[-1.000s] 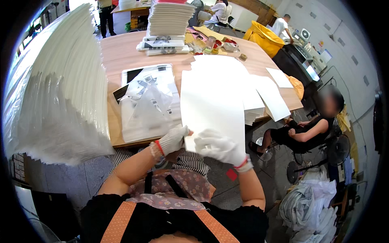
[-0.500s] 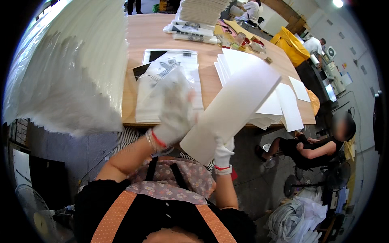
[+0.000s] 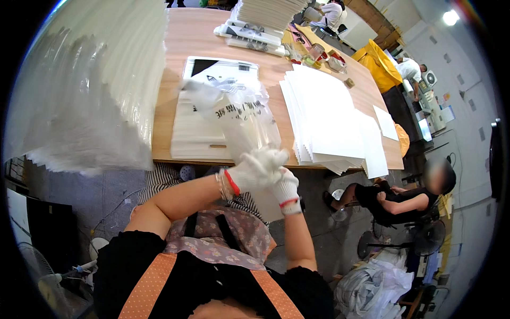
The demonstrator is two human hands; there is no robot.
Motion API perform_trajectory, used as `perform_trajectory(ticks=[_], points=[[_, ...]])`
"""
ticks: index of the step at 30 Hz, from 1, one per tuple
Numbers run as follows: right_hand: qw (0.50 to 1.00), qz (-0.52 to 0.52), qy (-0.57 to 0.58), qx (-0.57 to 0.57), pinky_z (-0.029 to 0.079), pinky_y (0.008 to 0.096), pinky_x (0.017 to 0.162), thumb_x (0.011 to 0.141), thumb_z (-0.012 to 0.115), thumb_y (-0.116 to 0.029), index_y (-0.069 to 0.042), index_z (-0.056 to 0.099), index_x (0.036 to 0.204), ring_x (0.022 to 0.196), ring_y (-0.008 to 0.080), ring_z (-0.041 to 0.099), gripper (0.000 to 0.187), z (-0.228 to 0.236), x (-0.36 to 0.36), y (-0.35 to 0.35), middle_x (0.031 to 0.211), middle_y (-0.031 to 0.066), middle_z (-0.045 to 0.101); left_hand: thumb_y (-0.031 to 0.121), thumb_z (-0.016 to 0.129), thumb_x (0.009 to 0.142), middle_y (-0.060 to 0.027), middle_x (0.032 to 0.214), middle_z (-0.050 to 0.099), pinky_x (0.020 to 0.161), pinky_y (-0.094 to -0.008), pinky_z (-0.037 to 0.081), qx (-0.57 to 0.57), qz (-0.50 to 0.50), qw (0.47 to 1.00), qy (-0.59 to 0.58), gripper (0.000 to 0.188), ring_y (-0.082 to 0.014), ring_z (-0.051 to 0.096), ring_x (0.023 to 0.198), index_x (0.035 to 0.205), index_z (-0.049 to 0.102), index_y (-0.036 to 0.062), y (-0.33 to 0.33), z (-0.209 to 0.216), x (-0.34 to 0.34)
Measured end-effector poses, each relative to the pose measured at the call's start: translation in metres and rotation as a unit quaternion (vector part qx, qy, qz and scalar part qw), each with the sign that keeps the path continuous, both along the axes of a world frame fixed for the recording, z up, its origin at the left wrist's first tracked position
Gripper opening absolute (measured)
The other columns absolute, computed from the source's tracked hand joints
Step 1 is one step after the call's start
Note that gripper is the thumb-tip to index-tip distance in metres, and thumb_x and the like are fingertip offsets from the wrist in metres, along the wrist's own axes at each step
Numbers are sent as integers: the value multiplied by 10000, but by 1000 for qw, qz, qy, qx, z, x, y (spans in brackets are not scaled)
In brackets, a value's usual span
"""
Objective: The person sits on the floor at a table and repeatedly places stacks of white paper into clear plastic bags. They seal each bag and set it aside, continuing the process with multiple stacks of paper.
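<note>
My left hand [image 3: 255, 169], in a white knit glove with a red cuff band, is closed on the gathered end of a clear printed plastic bag [image 3: 241, 114]. The bag spreads up and away over a stack of flat printed bags [image 3: 196, 135] at the table's edge. My right hand [image 3: 287, 187], gloved the same way, is closed and touches the left one. Below both hands hangs a white sheet [image 3: 267, 204], gripped by the right hand; its upper part is hidden. Right of the bags lies a fanned stack of white sheets [image 3: 324, 114].
A tall pile of clear plastic sleeves [image 3: 106, 101] fills the left. More stacked bags [image 3: 260, 26] and small jars [image 3: 317, 51] stand at the back of the wooden table [image 3: 186, 32]. A seated person [image 3: 404, 199] is at the right, by a fan [image 3: 427, 236].
The white sheet has dropped from above the table's edge to below my hands. My left hand has moved right to meet the right hand, drawing the plastic bag along.
</note>
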State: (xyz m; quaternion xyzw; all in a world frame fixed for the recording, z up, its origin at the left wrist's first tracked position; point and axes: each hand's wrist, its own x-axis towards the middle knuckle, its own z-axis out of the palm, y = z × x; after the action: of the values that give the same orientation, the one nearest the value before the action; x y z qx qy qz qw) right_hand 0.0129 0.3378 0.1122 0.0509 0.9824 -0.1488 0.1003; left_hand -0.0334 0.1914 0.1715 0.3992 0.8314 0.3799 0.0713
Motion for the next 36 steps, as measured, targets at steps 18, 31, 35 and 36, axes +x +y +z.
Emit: perform_trajectory(ticks=[18, 31, 35, 36], points=[[976, -80, 53, -196, 477, 435, 772, 944, 432, -321, -83, 261, 1430, 908, 377, 622, 567, -120, -22, 6, 1008, 242, 628, 77, 458, 914, -82, 845, 490, 674, -317, 444, 169, 380, 893, -171, 147, -170, 515, 751, 1049, 476, 22, -196, -205, -23], [950, 187, 37, -246, 507, 392, 751, 873, 475, -105, -28, 509, 1238, 867, 349, 623, 374, -124, 187, -25, 979, 221, 627, 31, 503, 837, -199, 1031, 571, 783, -344, 473, 78, 232, 969, -27, 454, -284, 586, 894, 1280, 426, -32, -228, -189, 183], [962, -61, 71, -257, 503, 387, 804, 872, 496, -102, -26, 538, 1235, 946, 331, 626, 373, -77, 150, -6, 1066, 227, 618, -70, 416, 808, -101, 888, 584, 686, -294, 525, 230, 334, 812, -419, 152, -174, 610, 736, 912, 493, 10, -225, -144, 154], [969, -1, -13, -245, 490, 361, 850, 863, 522, -91, -6, 526, 1244, 959, 279, 631, 390, -79, 156, 5, 1072, 206, 627, -84, 404, 790, -79, 865, 565, 658, -270, 521, 232, 327, 830, -388, 164, -145, 602, 713, 885, 495, 15, -224, -139, 152]])
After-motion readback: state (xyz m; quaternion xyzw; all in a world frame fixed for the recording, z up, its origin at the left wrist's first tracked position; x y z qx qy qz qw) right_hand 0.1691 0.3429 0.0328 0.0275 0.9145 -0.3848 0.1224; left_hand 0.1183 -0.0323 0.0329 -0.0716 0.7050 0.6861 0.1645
